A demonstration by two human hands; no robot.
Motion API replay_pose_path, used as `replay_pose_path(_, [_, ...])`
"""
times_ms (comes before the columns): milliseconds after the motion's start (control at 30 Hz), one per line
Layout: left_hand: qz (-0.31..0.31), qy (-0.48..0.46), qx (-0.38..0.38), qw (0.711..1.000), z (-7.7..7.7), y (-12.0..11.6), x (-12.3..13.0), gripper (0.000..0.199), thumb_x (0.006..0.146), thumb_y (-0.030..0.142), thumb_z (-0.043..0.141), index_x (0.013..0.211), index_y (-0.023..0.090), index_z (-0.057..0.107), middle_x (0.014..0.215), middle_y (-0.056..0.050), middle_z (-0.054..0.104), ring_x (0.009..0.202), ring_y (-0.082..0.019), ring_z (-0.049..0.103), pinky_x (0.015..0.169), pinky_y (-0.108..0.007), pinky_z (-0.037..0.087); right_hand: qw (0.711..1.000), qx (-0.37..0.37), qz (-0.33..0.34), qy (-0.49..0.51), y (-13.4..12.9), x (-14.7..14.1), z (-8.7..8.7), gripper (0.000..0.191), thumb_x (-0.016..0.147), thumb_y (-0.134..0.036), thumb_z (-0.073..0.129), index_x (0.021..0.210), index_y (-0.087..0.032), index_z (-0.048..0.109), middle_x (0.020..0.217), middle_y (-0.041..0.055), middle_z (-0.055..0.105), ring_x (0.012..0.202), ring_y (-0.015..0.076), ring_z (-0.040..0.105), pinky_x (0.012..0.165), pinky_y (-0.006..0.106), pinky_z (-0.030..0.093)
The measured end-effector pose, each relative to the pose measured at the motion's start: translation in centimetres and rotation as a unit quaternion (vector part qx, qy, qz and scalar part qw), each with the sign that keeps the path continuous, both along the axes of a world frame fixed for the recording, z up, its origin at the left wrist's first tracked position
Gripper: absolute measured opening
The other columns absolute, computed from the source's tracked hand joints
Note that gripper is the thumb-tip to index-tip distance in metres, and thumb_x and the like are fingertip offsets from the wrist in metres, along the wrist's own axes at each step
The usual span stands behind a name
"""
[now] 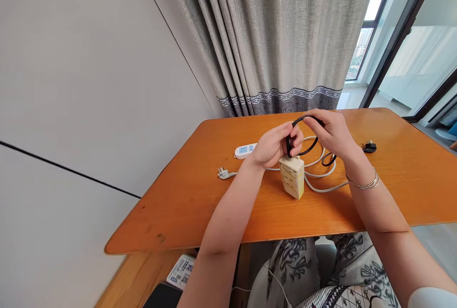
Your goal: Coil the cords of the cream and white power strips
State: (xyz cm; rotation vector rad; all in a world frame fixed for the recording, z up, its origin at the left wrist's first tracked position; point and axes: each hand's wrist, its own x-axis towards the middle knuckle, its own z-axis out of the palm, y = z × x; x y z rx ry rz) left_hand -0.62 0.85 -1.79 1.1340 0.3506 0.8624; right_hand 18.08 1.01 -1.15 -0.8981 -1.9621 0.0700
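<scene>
My left hand (276, 146) pinches a black power cable (288, 145) close to where it meets a yellowed, boxy socket block (293, 177). The block hangs or stands upright just below those fingers; whether it touches the table cannot be told. Higher and to the right, my right hand (328, 129) is closed on the same cable, which arches between both hands. From there the cable drops in loops to a black plug (370, 146) at the right. Behind my left wrist lies a white power strip (244, 151) with blue socket faces, partly hidden.
The orange wooden table (178, 208) has a white plug (225, 173) on its left and a looped white cord (323, 189) in the middle and right. A grey curtain (285, 36) hangs behind. Below the near edge, a printed box (182, 271) sits at the left.
</scene>
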Motion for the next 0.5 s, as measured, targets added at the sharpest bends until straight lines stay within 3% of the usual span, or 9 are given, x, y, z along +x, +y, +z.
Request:
replay_pose_path(133, [0.067,-0.055,-0.06,0.994,1.3,-0.4,-0.4,0.041,0.107,0.03,0.037,0.067,0.019,0.035,0.08,-0.006,0.069,0.043,-0.006,0.036,0.043,-0.018,0.034,0.988,-0.127,0.063,0.058,0.0,0.8,0.4,0.034,0.102,-0.041,0.048,0.108,-0.016,0.071,0.077,0.0019,0.064,0.06,0.0113,0.054,0.06,0.025,0.044])
replay_pose_path(233, [0.14,-0.106,-0.052,0.983,2.2,-0.4,-1.6,0.042,0.108,0.032,0.032,0.067,0.019,0.03,0.098,-0.006,0.074,0.043,-0.005,0.029,0.039,-0.019,0.029,0.95,-0.259,0.152,0.09,0.4,1.9,0.3,0.035,0.101,-0.043,0.052,0.117,-0.015,0.065,0.071,-0.0025,0.055,0.053,0.0092,0.048,0.052,0.023,0.042])
replay_pose_path(300, [0.188,-0.123,-0.025,0.974,2.5,-0.1,-2.4,0.043,0.107,0.036,0.036,0.068,0.02,0.031,0.103,-0.004,0.076,0.043,-0.005,0.026,0.038,-0.02,0.028,0.927,-0.302,0.202,0.096,1.0,2.6,0.0,0.038,0.099,-0.045,0.057,0.122,-0.015,0.061,0.066,-0.0055,0.049,0.054,0.0099,0.049,0.052,0.023,0.044])
replay_pose_path(400, [0.243,-0.117,0.021,0.963,2.4,0.5,-3.4,0.044,0.105,0.043,0.041,0.068,0.02,0.031,0.103,-0.002,0.077,0.042,-0.006,0.021,0.038,-0.022,0.027,0.946,-0.235,0.174,0.137,2.1,2.7,-0.9,0.039,0.098,-0.047,0.057,0.124,-0.018,0.058,0.063,-0.0081,0.044,0.05,0.0097,0.043,0.051,0.023,0.04])
replay_pose_path(500, [0.266,-0.099,0.04,0.958,2.1,0.9,-3.6,0.046,0.105,0.047,0.04,0.069,0.021,0.031,0.105,-0.003,0.078,0.042,-0.006,0.02,0.038,-0.023,0.028,0.986,-0.074,0.005,0.148,2.6,1.9,-1.7,0.033,0.101,-0.043,0.051,0.121,-0.02,0.062,0.069,-0.0029,0.055,0.055,0.0123,0.049,0.056,0.026,0.043])
